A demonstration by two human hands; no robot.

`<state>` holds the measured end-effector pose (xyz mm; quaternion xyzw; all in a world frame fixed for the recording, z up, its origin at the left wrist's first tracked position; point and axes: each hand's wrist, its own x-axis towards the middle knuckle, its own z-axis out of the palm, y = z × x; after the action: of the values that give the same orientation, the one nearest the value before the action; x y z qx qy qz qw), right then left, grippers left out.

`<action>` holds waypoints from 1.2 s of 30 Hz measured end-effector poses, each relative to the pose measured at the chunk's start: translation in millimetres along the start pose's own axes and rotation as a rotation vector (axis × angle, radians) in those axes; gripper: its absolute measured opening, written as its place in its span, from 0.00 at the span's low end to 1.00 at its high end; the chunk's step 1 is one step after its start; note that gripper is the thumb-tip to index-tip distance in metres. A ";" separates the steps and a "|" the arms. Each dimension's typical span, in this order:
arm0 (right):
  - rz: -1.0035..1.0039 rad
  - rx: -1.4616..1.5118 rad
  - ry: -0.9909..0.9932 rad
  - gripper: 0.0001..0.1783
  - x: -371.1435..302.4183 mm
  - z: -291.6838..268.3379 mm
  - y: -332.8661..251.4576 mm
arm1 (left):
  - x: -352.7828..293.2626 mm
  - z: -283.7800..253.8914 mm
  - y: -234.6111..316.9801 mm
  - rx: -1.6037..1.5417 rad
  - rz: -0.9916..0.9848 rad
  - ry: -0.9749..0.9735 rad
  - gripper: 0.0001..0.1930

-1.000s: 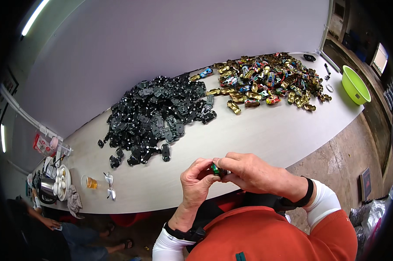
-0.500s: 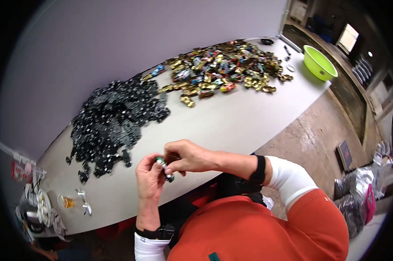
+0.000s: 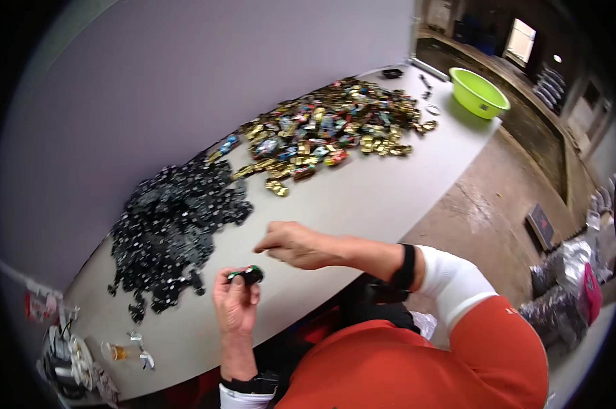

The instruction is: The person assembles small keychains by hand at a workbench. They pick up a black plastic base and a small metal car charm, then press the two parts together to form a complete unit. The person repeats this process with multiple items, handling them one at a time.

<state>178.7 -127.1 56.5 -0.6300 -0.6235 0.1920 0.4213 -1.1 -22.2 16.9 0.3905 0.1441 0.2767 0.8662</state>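
My left hand point(image 3: 234, 303) is closed around a small toy car point(image 3: 248, 275), with its dark side and some green showing. Just up and to the right of it, clear of the car, is my right hand point(image 3: 294, 245). Its fingers are bent together in a pinch; anything between them is hidden. Left of both hands lies a heap of small black toy car parts point(image 3: 168, 235). Farther back is a pile of shiny toy car bodies point(image 3: 328, 126), mostly gold with blue, red and silver among them.
A lime-green basin point(image 3: 482, 95) sits at the table's far right end, near a small black dish point(image 3: 392, 73). Toward the near left are a cup of amber liquid point(image 3: 115, 352) and a silvery wrapper-like object point(image 3: 142, 352). A pale purple partition point(image 3: 206, 75) borders the back.
My right hand has come away from the toy car and sits slightly higher. The left hand keeps the car, now turned to show its dark side. The view has shifted somewhat.
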 end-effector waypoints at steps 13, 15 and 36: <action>0.398 0.756 -0.207 0.12 -32.0 3.0 -31.5 | -5.0 2.2 -0.9 -0.192 -0.185 -0.064 0.10; 0.370 0.775 -0.220 0.11 -31.1 5.5 -30.6 | -3.6 0.1 -2.0 -0.209 -0.213 -0.057 0.08; 0.291 0.675 -0.019 0.04 -26.0 39.5 -13.9 | -13.9 26.1 2.5 0.264 0.120 0.186 0.06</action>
<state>135.9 -142.1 37.3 -0.5360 -0.4329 0.4507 0.5676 -1.1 -44.7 36.4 0.4816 0.2353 0.3413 0.7722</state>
